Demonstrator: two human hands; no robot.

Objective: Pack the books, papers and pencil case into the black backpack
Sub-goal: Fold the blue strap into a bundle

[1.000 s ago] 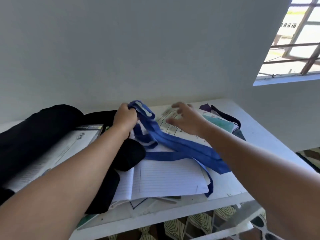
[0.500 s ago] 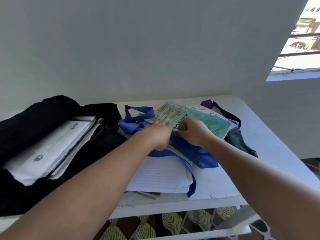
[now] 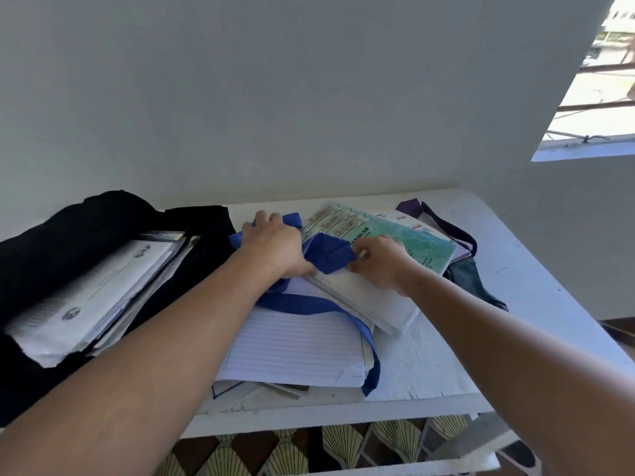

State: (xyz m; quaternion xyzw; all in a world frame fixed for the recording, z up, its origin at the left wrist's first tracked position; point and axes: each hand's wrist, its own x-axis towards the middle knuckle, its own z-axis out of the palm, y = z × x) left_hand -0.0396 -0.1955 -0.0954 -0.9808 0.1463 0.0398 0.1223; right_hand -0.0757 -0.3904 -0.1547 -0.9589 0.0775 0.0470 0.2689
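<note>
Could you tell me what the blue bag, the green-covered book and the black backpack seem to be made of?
Blue bag: thin matte fabric, perhaps non-woven; it folds and creases softly where the left hand and right hand grip it.
Green-covered book: paper with a slightly glossy cover; faint sheen and printed text.
Black backpack: dull woven cloth, probably; it slumps and shows no shine.

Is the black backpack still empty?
No: the black backpack lies open with a stack of white papers already inside it.
</note>
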